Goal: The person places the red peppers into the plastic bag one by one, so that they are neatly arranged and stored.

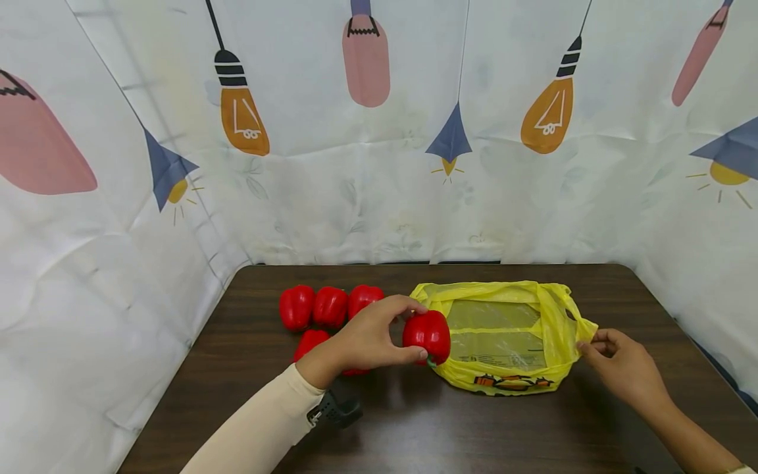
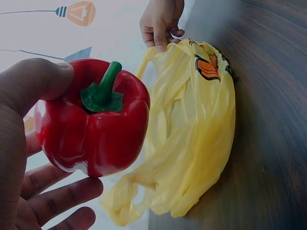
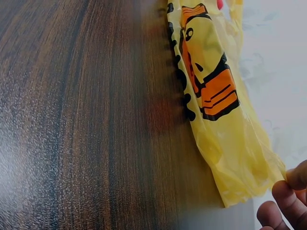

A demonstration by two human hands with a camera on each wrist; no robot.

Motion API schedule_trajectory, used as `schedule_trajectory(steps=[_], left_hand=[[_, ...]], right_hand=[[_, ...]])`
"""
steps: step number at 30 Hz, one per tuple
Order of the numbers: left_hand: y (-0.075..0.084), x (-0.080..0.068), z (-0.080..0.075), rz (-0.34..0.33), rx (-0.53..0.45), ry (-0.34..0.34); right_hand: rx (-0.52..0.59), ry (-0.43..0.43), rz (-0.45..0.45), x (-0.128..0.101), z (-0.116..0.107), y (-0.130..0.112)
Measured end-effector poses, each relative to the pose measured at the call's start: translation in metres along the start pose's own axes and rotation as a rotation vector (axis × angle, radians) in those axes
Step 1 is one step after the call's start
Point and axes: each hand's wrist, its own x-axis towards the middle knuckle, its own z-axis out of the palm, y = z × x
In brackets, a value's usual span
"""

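Left hand (image 1: 370, 336), thumb and fingers clamped on a red bell pepper (image 1: 427, 336), holds it at the left edge of a yellow plastic bag (image 1: 503, 336) lying on the dark counter (image 1: 474, 421). Right hand (image 1: 622, 365) pinches the bag's right handle. Four more peppers (image 1: 329, 306) lie behind the left hand.

The yellow plastic bag (image 1: 503, 336) carries an orange-and-black print and small lettering, too blurred to read.
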Motion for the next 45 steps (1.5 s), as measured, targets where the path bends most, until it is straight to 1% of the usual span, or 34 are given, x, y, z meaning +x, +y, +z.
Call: schedule_trajectory(steps=[9,12,20,25,31,38,45], left_hand=[[0.005,0.008,0.005,-0.031,-0.063,-0.018],[0.005,0.010,0.006,-0.035,-0.059,-0.015],[0.004,0.019,0.013,-0.019,-0.027,-0.025],[0.005,0.023,0.016,-0.004,-0.028,-0.028],[0.005,0.030,0.021,0.009,-0.026,-0.016],[0.007,0.036,0.026,0.008,-0.027,-0.016],[0.007,0.040,0.033,-0.001,-0.052,-0.022]], right_hand=[[-0.004,-0.005,0.001,0.001,-0.001,-0.001],[-0.006,-0.003,0.002,0.001,-0.001,-0.001],[-0.004,-0.009,0.010,0.002,-0.001,-0.001],[-0.009,-0.011,0.005,0.003,0.000,0.000],[-0.014,-0.005,-0.004,0.003,0.001,0.000],[-0.017,0.004,-0.005,0.003,0.001,0.000],[-0.014,-0.002,0.001,0.003,0.001,0.001]])
